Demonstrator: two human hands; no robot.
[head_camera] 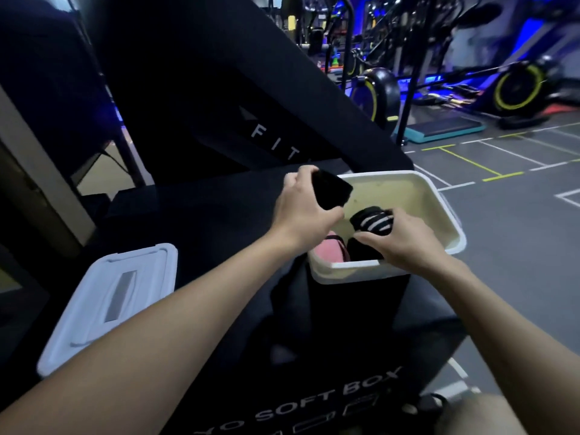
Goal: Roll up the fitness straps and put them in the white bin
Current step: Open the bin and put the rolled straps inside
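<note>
Nearest, both bare forearms reach forward over a black soft plyo box point(314, 400), which serves here as the counter, with a white lid point(106, 306) lying flat on it to the left, well clear of the work. Beyond the lid stands the white bin point(439, 208), open at the top, and both hands are over it. The right hand point(405, 243) has its fingers and thumb curled round a rolled black strap with white stripes point(373, 222), held just inside the near rim; the left hand point(301, 211) grips a plain black roll point(425, 189) above the bin's left edge, not yet lowered. Already inside, against the near wall, lie a pink roll point(329, 252) and a dark one point(361, 251) beside it. The step in hand looks to be setting both rolls down, and doing it well means keeping each roll pinched tight until it touches the floor of the bin, since a loosened strap will likely spring open. The striped one would sit best in the free space just behind the dark roll, and the black one further back, packed side by side so each holds the next shut. Past the bin, gym machines stand on the marked floor.
</note>
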